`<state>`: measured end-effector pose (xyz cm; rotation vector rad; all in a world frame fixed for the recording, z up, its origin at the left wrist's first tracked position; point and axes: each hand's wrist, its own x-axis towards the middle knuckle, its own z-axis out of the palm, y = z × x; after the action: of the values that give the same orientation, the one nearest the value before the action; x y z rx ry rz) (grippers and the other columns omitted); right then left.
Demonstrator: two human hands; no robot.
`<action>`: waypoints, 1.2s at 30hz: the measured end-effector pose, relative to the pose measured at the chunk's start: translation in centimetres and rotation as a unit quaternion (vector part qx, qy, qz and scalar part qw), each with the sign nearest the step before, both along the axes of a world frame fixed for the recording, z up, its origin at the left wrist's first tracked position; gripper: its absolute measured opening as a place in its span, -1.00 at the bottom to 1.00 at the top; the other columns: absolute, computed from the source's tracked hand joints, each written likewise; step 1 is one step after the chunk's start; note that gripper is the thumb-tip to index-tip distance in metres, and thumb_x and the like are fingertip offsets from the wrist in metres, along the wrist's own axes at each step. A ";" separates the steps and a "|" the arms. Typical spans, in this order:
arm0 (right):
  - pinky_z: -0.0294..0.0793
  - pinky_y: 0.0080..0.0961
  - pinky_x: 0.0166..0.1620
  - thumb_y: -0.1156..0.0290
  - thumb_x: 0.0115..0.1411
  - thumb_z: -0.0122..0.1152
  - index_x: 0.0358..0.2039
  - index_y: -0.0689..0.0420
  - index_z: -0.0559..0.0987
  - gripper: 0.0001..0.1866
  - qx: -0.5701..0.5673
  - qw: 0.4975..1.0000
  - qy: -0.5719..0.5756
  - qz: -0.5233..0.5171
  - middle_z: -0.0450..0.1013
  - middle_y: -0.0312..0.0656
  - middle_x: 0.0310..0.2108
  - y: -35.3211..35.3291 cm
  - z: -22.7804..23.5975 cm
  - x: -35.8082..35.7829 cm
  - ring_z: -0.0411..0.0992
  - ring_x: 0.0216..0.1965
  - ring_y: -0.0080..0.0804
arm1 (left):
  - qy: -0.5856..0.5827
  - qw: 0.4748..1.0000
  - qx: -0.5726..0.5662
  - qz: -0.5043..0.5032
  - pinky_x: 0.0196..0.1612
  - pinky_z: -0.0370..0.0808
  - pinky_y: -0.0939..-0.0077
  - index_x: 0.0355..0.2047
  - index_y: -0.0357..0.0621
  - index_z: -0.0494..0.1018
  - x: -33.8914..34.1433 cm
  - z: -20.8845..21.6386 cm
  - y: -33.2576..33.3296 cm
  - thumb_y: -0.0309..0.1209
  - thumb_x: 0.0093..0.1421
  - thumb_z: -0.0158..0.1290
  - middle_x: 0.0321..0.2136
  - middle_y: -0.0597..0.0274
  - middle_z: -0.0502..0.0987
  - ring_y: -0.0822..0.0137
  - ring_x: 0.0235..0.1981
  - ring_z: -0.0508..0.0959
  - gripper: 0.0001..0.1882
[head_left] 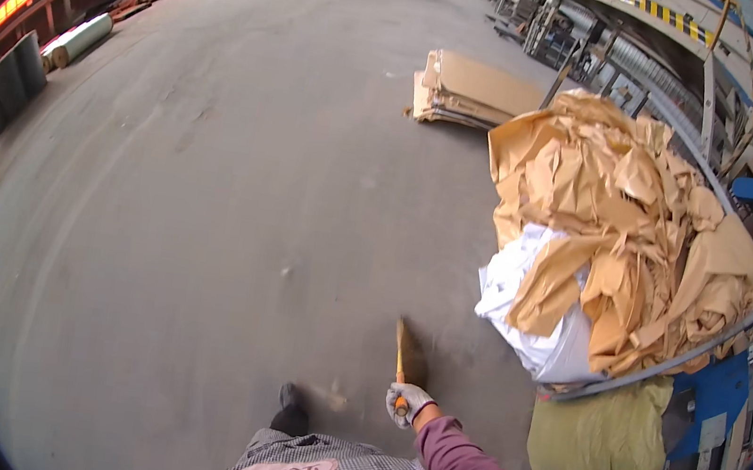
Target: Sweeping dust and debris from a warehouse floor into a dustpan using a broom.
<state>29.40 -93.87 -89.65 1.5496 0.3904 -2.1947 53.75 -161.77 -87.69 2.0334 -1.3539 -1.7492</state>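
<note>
My right hand [408, 405], in a pale grey work glove, is closed round the orange handle of what looks like a short hand broom [413, 359]. Its brownish, fan-shaped head points away from me over the grey floor, and the edges are blurred. A purple sleeve and a striped cuff cover that arm. Of my left hand nothing shows. To the right of the broom rises a big heap of crumpled brown paper [591, 197], with white sheeting [521, 292] under its near left side.
Flattened cardboard [481, 87] is stacked behind the heap. A stuffed yellow-green sack [603, 431] lies at its near side, close to a blue panel [711, 403]. Machinery and racks line the right. Rolls, including a white one [79, 41], stand along the left wall.
</note>
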 end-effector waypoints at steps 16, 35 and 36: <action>0.09 -0.43 -0.81 0.28 0.11 -0.05 -0.81 0.03 0.27 -0.64 -0.165 0.961 -0.065 -0.211 0.24 -0.24 -0.83 -0.1 -2.9 -48.3 0.20 -0.86 -0.34 | 0.142 0.988 -0.029 -0.062 -0.73 0.25 0.37 -0.57 0.00 0.39 -62.9 1.4 1.0 -0.01 0.09 0.05 -0.80 0.25 0.28 0.29 -0.80 0.27 -0.65; 0.46 -0.68 -0.69 0.53 0.04 0.04 -0.65 0.08 0.36 -0.84 -0.010 0.954 0.100 -0.283 0.27 -0.34 -0.76 18.6 -10.3 -105.6 0.35 -0.74 -0.52 | 0.095 0.975 -0.050 -0.193 -0.70 0.25 0.39 -0.45 -0.01 0.50 -131.9 0.4 3.0 -0.31 0.01 0.23 -0.66 0.36 0.36 0.41 -0.71 0.28 -0.85; 0.48 -0.68 -0.68 0.51 0.08 -0.03 -0.58 0.12 0.40 -0.89 -0.003 0.952 0.160 -0.260 0.28 -0.32 -0.76 18.7 -9.8 -107.3 0.35 -0.73 -0.49 | 0.074 0.975 -0.051 -0.203 -0.70 0.23 0.38 -0.46 -0.01 0.49 -136.4 0.5 3.2 -0.31 0.01 0.23 -0.68 0.36 0.35 0.41 -0.72 0.27 -0.85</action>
<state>-77.87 -75.20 -99.44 1.4059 0.0641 -2.8634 -82.60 -158.59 -87.22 1.6172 -1.8650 -1.8883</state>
